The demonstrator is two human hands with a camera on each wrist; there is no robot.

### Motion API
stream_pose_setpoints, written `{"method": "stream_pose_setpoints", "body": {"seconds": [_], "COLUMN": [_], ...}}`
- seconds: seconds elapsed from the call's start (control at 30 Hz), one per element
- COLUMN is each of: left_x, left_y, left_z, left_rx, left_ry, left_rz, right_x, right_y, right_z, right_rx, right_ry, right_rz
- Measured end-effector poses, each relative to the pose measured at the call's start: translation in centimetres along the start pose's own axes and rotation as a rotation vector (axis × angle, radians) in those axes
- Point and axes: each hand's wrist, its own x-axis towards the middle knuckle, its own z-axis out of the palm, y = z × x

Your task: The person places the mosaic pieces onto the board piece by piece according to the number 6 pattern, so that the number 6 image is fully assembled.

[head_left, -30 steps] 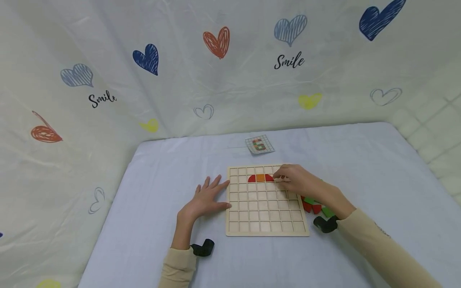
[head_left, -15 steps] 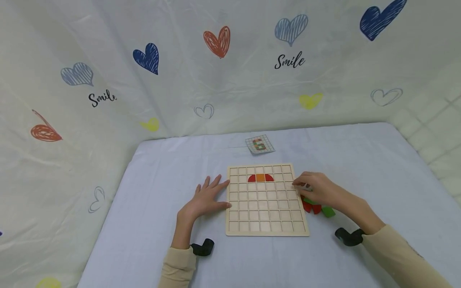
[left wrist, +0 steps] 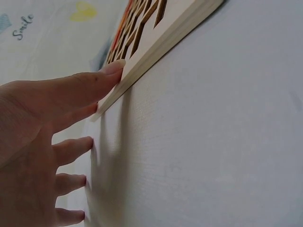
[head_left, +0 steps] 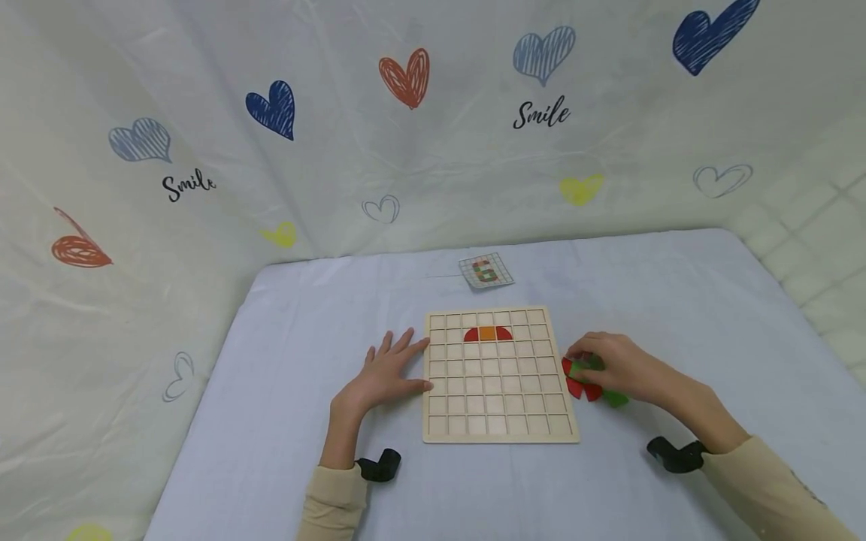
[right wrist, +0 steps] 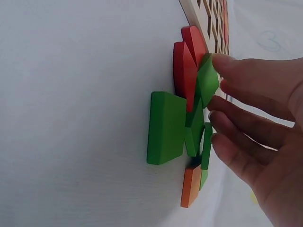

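Note:
A wooden grid board [head_left: 501,427] lies flat on the table. Near its far side an orange square block [head_left: 487,333] sits in a cell between two red rounded blocks [head_left: 470,335]. My left hand [head_left: 382,376] is spread at the board's left edge, its thumb [left wrist: 102,84] resting on the rim. Just right of the board, my right hand [head_left: 619,366] is over a small pile of blocks, thumb and forefinger pinching a tilted green block [right wrist: 207,78]. Red blocks [right wrist: 183,71], a green square block [right wrist: 168,127] and an orange block [right wrist: 191,187] lie around it.
Behind the board lies a small pattern card [head_left: 485,270] with a coloured figure on a grid. A white cloth [head_left: 325,300] covers the table, and a white curtain [head_left: 460,165] with printed hearts hangs behind it.
My right hand has left the right-hand red block on the board, moved right and towards me, and come down onto the pile. The left hand stays at the board's edge.

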Motion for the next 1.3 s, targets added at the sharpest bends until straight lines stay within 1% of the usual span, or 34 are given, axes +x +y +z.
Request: {"method": "stream_pose_setpoints", "body": {"seconds": [0.17,0.33,0.43,0.73,0.93,1.13,1.3], "left_x": [0.02,0.10,0.16,0.02,-0.08,-0.07,-0.03], "left_y": [0.00,-0.04,-0.10,-0.03,0.07,0.11,0.07], "left_z": [0.00,0.01,0.03,-0.06,-0.17,-0.17,-0.11], "left_rx": [-0.003,-0.004,-0.002,-0.008,-0.010,-0.010,-0.011], "left_ry": [0.000,-0.004,-0.002,-0.004,-0.003,-0.005,-0.006], "left_rz": [0.001,-0.004,0.001,-0.003,-0.007,-0.002,-0.002], "right_x": [-0.01,0.07,0.14,0.17,0.18,0.11,0.01], "right_y": [-0.08,-0.13,-0.09,-0.02,-0.05,-0.10,-0.15], "right_z": [0.14,0.34,0.42,0.38,0.15,0.14,0.09], "right_rx": [-0.018,-0.019,-0.011,0.032,0.064,0.089,0.107], "right_ry": [-0.035,-0.027,-0.016,0.029,0.034,0.035,0.045], "right_rz": [0.042,0.049,0.045,-0.014,-0.038,-0.050,-0.036]}}
